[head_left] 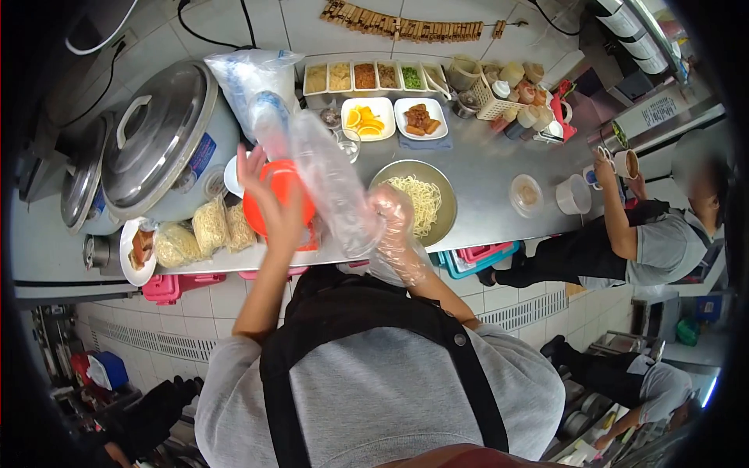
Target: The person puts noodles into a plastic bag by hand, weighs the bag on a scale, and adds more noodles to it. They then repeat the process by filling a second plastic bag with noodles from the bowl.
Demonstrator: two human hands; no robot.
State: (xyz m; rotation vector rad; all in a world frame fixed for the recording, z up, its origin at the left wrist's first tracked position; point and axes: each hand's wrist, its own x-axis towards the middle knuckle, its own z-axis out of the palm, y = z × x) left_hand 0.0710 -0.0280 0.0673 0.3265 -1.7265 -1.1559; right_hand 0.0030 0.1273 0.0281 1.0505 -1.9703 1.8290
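My left hand (pixel 273 195) is bare and slightly blurred, with its fingers spread in front of an orange-red round container (pixel 290 183). My right hand (pixel 392 218) wears a clear plastic glove, and its fingers are closed on the lower end of a second, long clear plastic glove (pixel 331 175). That loose glove stretches up and left between my two hands, blurred by motion. Just beyond my right hand stands a metal bowl (pixel 446 201) with pale noodles (pixel 417 204) in it.
Topping tubs (pixel 365 76), a plate of orange slices (pixel 367 119) and a plate of browned meat pieces (pixel 422 118) line the back. Large lidded pots (pixel 160 148) and noodle bags (pixel 209 226) stand left. Sauce bottles (pixel 527 97) and a co-worker (pixel 624 226) are right.
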